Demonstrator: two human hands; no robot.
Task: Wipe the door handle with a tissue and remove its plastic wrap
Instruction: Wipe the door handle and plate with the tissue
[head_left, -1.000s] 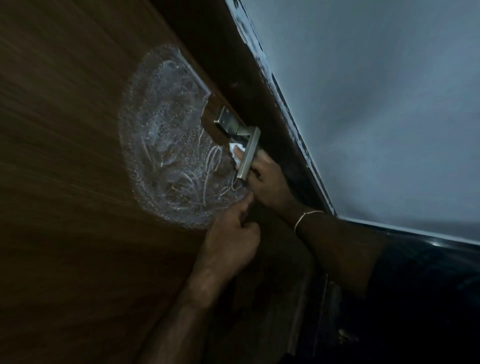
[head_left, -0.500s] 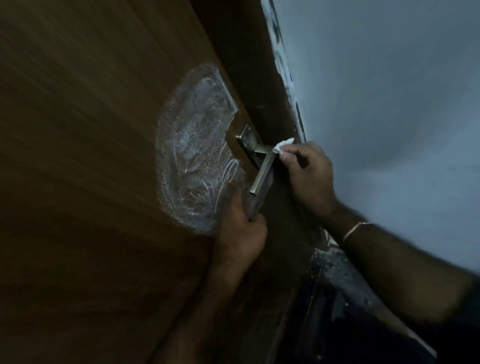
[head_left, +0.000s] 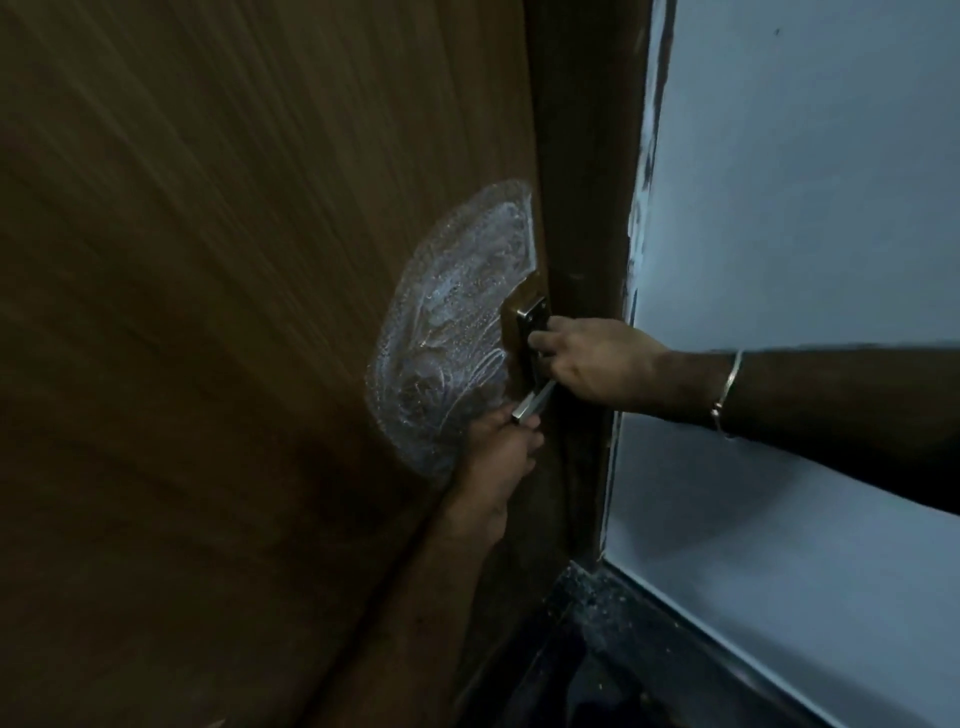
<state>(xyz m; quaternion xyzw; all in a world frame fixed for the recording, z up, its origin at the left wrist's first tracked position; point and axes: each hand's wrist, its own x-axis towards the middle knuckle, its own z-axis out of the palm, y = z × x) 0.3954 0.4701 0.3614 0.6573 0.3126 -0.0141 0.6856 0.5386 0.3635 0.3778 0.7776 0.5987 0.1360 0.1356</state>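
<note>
A silver lever door handle (head_left: 531, 402) sits on a brown wooden door (head_left: 234, 338), with its square base plate (head_left: 530, 312) above. My left hand (head_left: 498, 452) grips the free lower end of the lever from below. My right hand (head_left: 587, 364) reaches in from the right and closes its fingers around the upper part of the lever near the base plate; the tissue is hidden inside it. I cannot make out plastic wrap on the handle.
A whitish smeared patch (head_left: 447, 338) covers the door left of the handle. The dark door frame (head_left: 582, 208) runs beside it, then a pale blue wall (head_left: 805, 208). A dark floor edge (head_left: 649, 623) lies below. A thin bangle (head_left: 727, 389) circles my right wrist.
The view swung so the door stands more upright. My right hand, with the tissue at the handle's neck before, moved onto the lever near the base plate. My left hand kept holding the lever's end.
</note>
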